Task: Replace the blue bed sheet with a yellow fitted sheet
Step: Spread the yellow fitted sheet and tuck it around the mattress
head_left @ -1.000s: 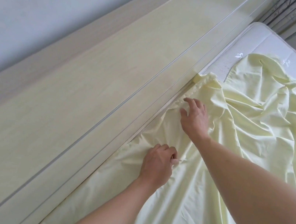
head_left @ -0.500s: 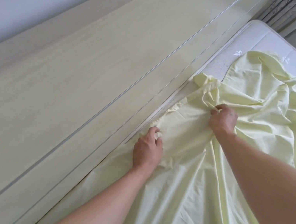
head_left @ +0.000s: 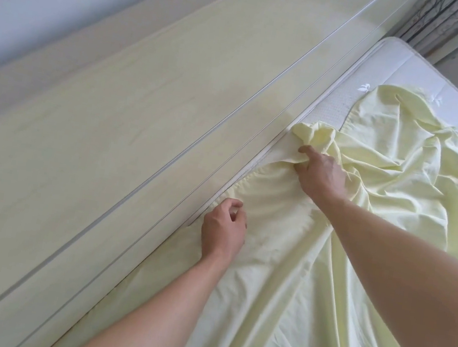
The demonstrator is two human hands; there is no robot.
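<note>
The yellow fitted sheet [head_left: 310, 276] lies rumpled over the white mattress [head_left: 416, 80], covering the near part and leaving the far corner toward one o'clock bare, its gathered elastic hem running along the mattress edge that meets the pale wooden headboard [head_left: 107, 139]. The right hand [head_left: 322, 174], a little above and right of the frame's middle, has its fingers curled tightly into a bunched fold of the sheet right at that hem, thumb pointing toward ten o'clock and pressed against the cloth, so the fabric puckers and draws up into a loose crest just above the knuckles at eleven o'clock from the hand. The left hand [head_left: 224, 226], at seven o'clock from the right hand and well apart from it, sits beside the seam where the sheet meets the headboard; its fingers are bent inward over the palm, and the fingertips rest at the gathered edge of the cloth, but whether they pinch any fabric cannot be told from this angle. Between the two hands the hem shows small ruffles along the mattress edge. Both forearms reach in from the lower edge, the right one crossing over the sheet from four o'clock. Patterned curtains [head_left: 444, 21] hang at the top right, beyond the mattress corner
</note>
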